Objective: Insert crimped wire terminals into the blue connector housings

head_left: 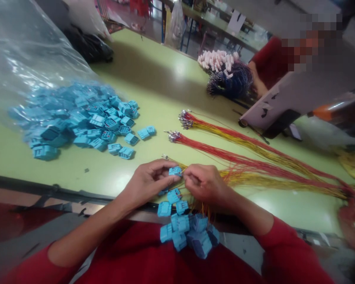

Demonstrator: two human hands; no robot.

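Observation:
Between the thumb and fingers of my left hand (148,180) is a light-blue plastic connector housing (175,171). My right hand (206,182) is closed in a pinch right at the housing's right end; what its fingertips grip is hidden. Below my hands, a cluster of blue connector housings (180,223) hangs over the table's front edge, with orange-yellow wires running up from some of them. Beyond my hands lie a bundle of red wires (213,149) and a bundle of yellow wires (245,179), their metal terminals pointing left.
A heap of blue connector housings (85,114) spills from a clear plastic bag (32,51) on the left of the green table (148,67). Another red and yellow wire bundle (239,138) lies farther back. Dark wires with pale pink connectors (217,60) lie near another person's arm (257,79).

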